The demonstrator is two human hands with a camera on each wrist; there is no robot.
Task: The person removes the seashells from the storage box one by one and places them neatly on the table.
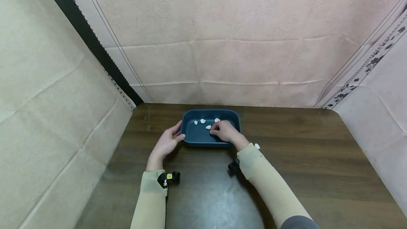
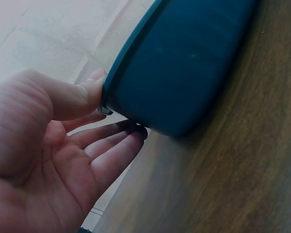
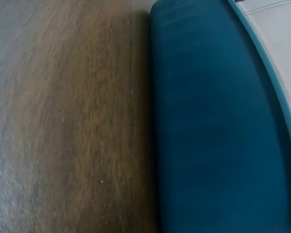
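Note:
A dark blue rectangular tray [image 1: 198, 138] stands on the wooden table with several small white pieces [image 1: 202, 121] on its floor. My left hand [image 1: 167, 142] holds the tray's left end, its thumb against the rim and its fingers along the end wall; the left wrist view shows this grip close up. Inside the tray, toward its right half, my right hand [image 1: 224, 131] reaches down with bent fingers. Its fingertips are beside one white piece [image 1: 208, 127], and what may lie between them is hidden. The right wrist view shows only the tray's outer wall [image 3: 213, 121] and table.
The brown wooden table [image 1: 302, 158] extends in front of and to both sides of the tray. Pale patterned cloth [image 1: 229, 63] hangs behind the table, with more cloth at left and right. A small black camera [image 1: 173, 177] is strapped at the left wrist.

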